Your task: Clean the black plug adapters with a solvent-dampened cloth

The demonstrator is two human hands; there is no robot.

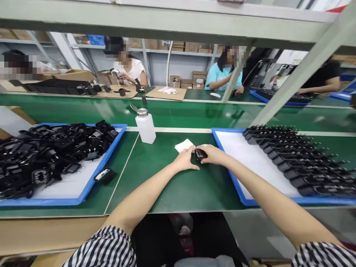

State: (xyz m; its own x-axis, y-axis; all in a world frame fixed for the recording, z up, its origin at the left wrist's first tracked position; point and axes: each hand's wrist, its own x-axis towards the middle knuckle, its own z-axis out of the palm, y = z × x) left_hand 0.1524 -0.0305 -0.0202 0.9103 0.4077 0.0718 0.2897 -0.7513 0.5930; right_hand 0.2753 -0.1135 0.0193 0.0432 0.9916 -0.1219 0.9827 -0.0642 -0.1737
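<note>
My right hand (213, 154) is closed around a small black plug adapter (200, 154), just above the green bench top. Beside it, my left hand (185, 161) has its thumb stretched away from the fingers. Its fingertips reach the white paper or cloth pieces (183, 144) and the adapter's near side; whether they touch the adapter I cannot tell. A white dispenser bottle (146, 128) with its metal lid flipped up stands behind and left of my hands. Another black adapter housing (105, 175) lies on the bench beside the left tray.
A blue-rimmed tray (104, 159) at left holds a heap of black adapters (55, 155). The right blue-rimmed tray (233, 178) carries rows of adapters (300, 159), pins up. A slanted metal post (300, 63) and an overhead beam (178, 24) frame the bench; several co-workers sit opposite.
</note>
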